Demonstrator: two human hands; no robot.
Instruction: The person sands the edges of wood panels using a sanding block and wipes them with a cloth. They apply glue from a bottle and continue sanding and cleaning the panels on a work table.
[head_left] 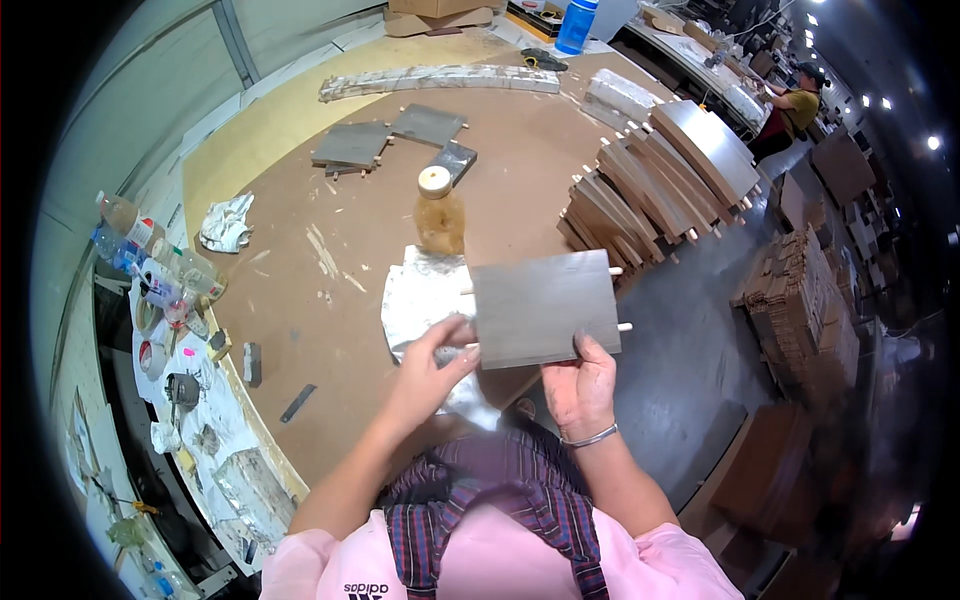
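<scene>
My right hand (pixel 580 388) grips the lower edge of a flat grey wooden panel (pixel 545 310), with the thumb on top of its face. Short pale dowels stick out of the panel's left and right edges. At the lower left edge, the thumb and fingers of my left hand (pixel 432 365) close around a small wooden dowel (pixel 472 346). A white cloth (pixel 408 290) lies on the table, partly under my left hand and the panel. Just beyond the panel stands a capped plastic bottle (pixel 440 222) of amber liquid.
Doweled panels are stacked on the table's right (pixel 640 190); more grey panels (pixel 355 146) lie at the far left. A crumpled rag (pixel 228 222), a sanding block (pixel 252 364) and several bottles (pixel 165 260) sit along the left. Cardboard stacks (pixel 800 300) stand on the right. A person (pixel 795 108) works in the background.
</scene>
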